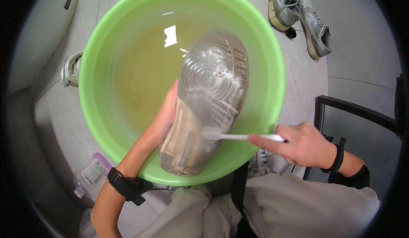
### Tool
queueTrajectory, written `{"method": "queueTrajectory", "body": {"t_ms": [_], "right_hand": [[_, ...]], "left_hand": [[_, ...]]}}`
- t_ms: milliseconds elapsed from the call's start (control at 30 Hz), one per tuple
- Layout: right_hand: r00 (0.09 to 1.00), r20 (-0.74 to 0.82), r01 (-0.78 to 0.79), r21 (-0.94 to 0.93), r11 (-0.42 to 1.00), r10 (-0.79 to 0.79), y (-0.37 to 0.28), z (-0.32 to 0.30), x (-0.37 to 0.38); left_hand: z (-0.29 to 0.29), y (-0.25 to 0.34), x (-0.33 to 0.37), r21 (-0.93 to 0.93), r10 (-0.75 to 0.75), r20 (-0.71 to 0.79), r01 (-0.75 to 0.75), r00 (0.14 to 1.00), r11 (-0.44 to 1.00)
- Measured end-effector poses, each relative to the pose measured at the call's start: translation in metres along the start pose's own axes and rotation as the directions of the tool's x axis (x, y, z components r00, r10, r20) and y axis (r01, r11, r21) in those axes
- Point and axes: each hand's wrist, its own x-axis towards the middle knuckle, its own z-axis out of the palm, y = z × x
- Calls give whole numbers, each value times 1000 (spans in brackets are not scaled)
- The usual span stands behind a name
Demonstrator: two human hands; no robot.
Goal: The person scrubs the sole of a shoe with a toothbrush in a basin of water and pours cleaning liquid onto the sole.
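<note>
A shoe (pixel 213 78) is held sole up over a green basin (pixel 276 80) of cloudy yellowish water (pixel 138 82). Its sole is wet and translucent at the toe, with a beige middle and a few suds. My left hand (pixel 168 116) grips the shoe along its left side; most of the fingers are hidden behind it. In my right hand (pixel 300 144) is a white toothbrush (pixel 243 137), held by its handle. The brush head, blurred, meets the sole near the middle of the shoe.
Grey sneakers (pixel 283 8) lie on the tiled floor at the far right. Part of another shoe (pixel 72 69) shows left of the basin. A clear bottle with a purple part (pixel 91 176) lies at the lower left. A black-framed object (pixel 353 112) stands at the right.
</note>
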Motion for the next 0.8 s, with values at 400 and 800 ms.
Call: {"method": "queueTrajectory", "body": {"t_ms": [400,800], "right_hand": [[971,-218,-112,-40,993,100,19,-8,23],[913,-370,-164,52,985,171,28,-14,48]], "left_hand": [[-3,1,0,49,-1,42,-1,999,999],[2,1,0,8,-17,2,17,1000,1000]]}}
